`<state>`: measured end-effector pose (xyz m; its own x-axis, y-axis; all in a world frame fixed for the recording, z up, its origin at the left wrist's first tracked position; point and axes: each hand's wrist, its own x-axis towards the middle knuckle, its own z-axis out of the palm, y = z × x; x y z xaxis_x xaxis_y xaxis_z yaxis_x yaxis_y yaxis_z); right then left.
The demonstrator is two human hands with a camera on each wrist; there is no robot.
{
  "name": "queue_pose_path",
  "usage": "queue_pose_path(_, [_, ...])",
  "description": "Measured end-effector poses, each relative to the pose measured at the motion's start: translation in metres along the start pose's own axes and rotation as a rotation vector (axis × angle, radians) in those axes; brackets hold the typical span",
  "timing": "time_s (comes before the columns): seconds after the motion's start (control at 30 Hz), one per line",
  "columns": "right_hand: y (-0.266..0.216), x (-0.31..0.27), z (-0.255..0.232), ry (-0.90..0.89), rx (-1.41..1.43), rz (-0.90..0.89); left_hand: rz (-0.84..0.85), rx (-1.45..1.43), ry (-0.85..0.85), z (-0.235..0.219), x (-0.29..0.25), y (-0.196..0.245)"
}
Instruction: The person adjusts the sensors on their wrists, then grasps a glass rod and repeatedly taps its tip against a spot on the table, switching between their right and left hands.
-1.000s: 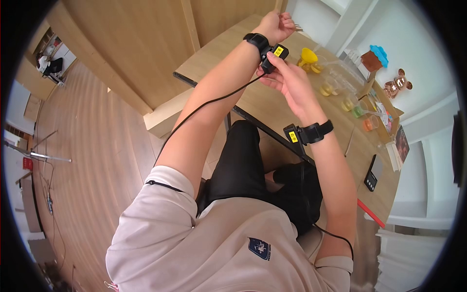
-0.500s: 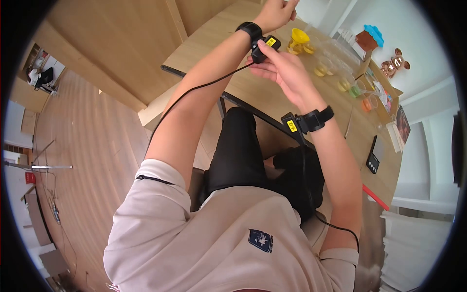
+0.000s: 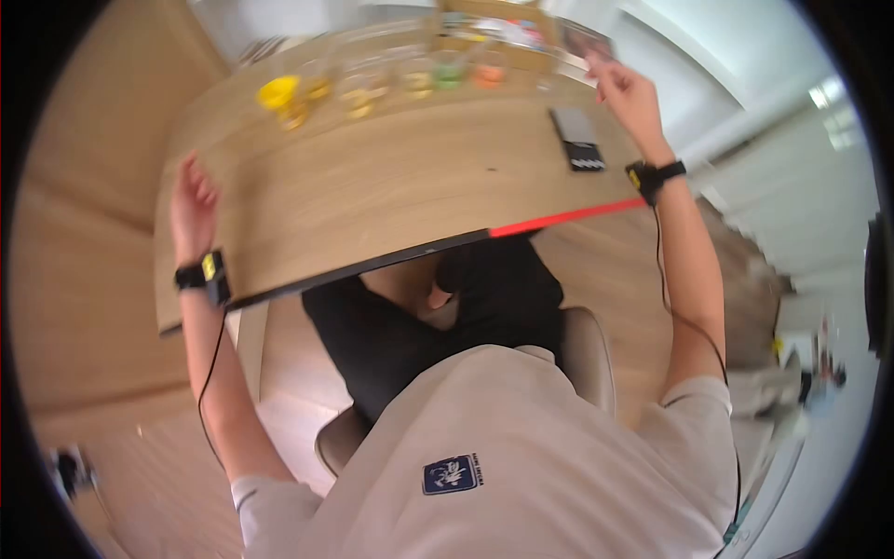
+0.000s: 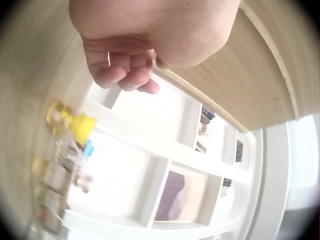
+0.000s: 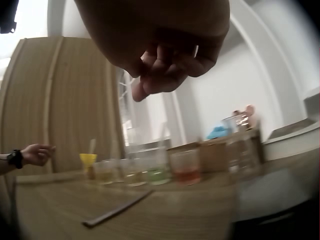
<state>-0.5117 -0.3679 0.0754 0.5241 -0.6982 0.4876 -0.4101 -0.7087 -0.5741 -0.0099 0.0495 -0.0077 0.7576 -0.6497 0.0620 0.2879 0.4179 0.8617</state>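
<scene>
2 hands now apart; the right hand (image 3: 629,101) had left the left wrist's camera (image 3: 214,277). Left hand (image 3: 196,200): fingers loosely curled, over the table's (image 3: 372,186) left side. Right: fingers loosely bent, near the scale (image 3: 577,138). Farther, yellow funnel (image 3: 278,92) at the cup row's left end; box (image 3: 453,42) behind.
</scene>
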Motion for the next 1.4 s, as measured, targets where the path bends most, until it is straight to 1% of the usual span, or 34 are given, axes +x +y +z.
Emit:
queue_pose_path(0.07, [0.051, 0.001, -0.068, 0.217, -0.178, 0.169, 0.071, 0.217, 0.077, -0.014, 0.003, -0.001])
queue_pose_path(0.1, [0.078, -0.006, -0.096, 0.254, -0.214, 0.195, 0.094, 0.283, 0.077, -0.036, 0.009, -0.002])
queue_pose_path(0.17, [0.14, -0.037, -0.142, 0.499, -0.423, 0.285, 0.099, 0.395, 0.176, -0.045, 0.007, -0.002])
queue_pose_path(0.23, [0.182, -0.082, -0.182, 0.322, -0.769, 0.445, 0.11, 0.355, 0.17, -0.073, 0.012, -0.008])
queue_pose_path(0.27, [0.193, -0.105, -0.192, 0.28, -0.86, 0.521, 0.095, 0.361, 0.159, -0.086, 0.014, -0.008])
queue_pose_path(0.3, [0.198, -0.125, -0.195, 0.289, -0.88, 0.537, 0.084, 0.365, 0.154, -0.097, 0.014, -0.008])
queue_pose_path(0.37, [0.2, -0.151, -0.194, 0.316, -0.796, 0.669, 0.097, 0.362, 0.17, -0.105, 0.011, -0.012])
queue_pose_path(0.4, [0.201, -0.156, -0.192, 0.318, -0.804, 0.677, 0.08, 0.315, 0.206, -0.097, 0.009, -0.009])
queue_pose_path(0.47, [0.202, -0.167, -0.183, 0.317, -0.79, 0.748, 0.067, 0.293, 0.205, -0.097, 0.01, -0.008])
queue_pose_path(0.5, [0.199, -0.169, -0.179, 0.316, -0.791, 0.758, 0.064, 0.267, 0.21, -0.101, 0.011, -0.007])
queue_pose_path(0.53, [0.195, -0.168, -0.178, 0.309, -0.778, 0.766, 0.073, 0.178, 0.222, -0.109, 0.014, -0.008])
queue_pose_path(0.57, [0.192, -0.167, -0.176, 0.303, -0.764, 0.773, 0.069, 0.183, 0.216, -0.123, 0.019, -0.008])
queue_pose_path(0.63, [0.193, -0.164, -0.174, 0.308, -0.764, 0.778, 0.051, -0.019, 0.146, -0.153, 0.028, -0.007])
queue_pose_path(0.7, [0.196, -0.163, -0.175, 0.373, -0.71, 0.798, 0.043, -0.059, 0.148, -0.163, 0.03, -0.005])
queue_pose_path(0.73, [0.2, -0.164, -0.174, 0.373, -0.711, 0.805, 0.039, -0.102, 0.15, -0.165, 0.031, -0.004])
queue_pose_path(0.83, [0.202, -0.166, -0.172, 0.343, -0.798, 0.774, 0.035, -0.065, 0.173, -0.163, 0.034, -0.003])
queue_pose_path(0.9, [0.199, -0.164, -0.169, 0.138, -0.977, 0.647, 0.036, -0.049, 0.167, -0.157, 0.032, -0.001])
queue_pose_path(0.93, [0.197, -0.161, -0.168, 0.14, -0.978, 0.651, 0.035, -0.032, 0.165, -0.152, 0.03, -0.002])
queue_pose_path(1.0, [0.192, -0.158, -0.169, 0.0, -1.061, 0.564, 0.034, -0.04, 0.17, -0.159, 0.033, -0.002])
queue_pose_path(1.07, [0.183, -0.152, -0.173, 0.033, -1.046, 0.597, 0.039, -0.046, 0.182, -0.179, 0.051, -0.007])
queue_pose_path(1.1, [0.179, -0.147, -0.169, 0.064, -1.026, 0.621, 0.04, 0.023, 0.184, -0.202, 0.067, -0.013])
queue_pose_path(1.13, [0.185, -0.154, -0.173, 0.113, -0.97, 0.606, 0.047, 0.098, 0.202, -0.222, 0.065, -0.008])
queue_pose_path(1.17, [0.201, -0.16, -0.181, 0.148, -0.894, 0.568, -0.004, 0.224, 0.448, -0.167, 0.048, -0.01])
queue_pose_path(1.2, [0.211, -0.161, -0.189, 0.111, -0.879, 0.627, -0.062, 0.168, 0.278, -0.228, 0.067, -0.025])
queue_pose_path(1.23, [0.201, -0.166, -0.181, 0.253, -0.579, 0.612, -0.012, 0.214, 0.031, -0.222, 0.047, -0.038])
queue_pose_path(1.27, [0.221, -0.168, -0.182, 0.136, -0.455, 0.488, 0.072, 0.274, 0.214, -0.189, 0.027, -0.049])
queue_pose_path(1.3, [0.262, -0.163, -0.185, 0.072, -0.43, 0.321, 0.31, 0.445, 0.005, -0.149, 0.014, -0.054])
queue_pose_path(1.33, [0.286, -0.164, -0.192, 0.018, -0.393, 0.155, 0.209, 0.054, -0.107, -0.121, 0.01, -0.046])
queue_pose_path(1.37, [0.274, -0.147, -0.184, -0.075, -0.684, 0.152, 0.114, -0.335, -0.134, -0.122, 0.025, -0.052])
queue_pose_path(1.4, [0.22, -0.13, -0.159, -0.166, -0.75, 0.241, 0.036, -0.266, 0.071, -0.095, 0.009, -0.035])
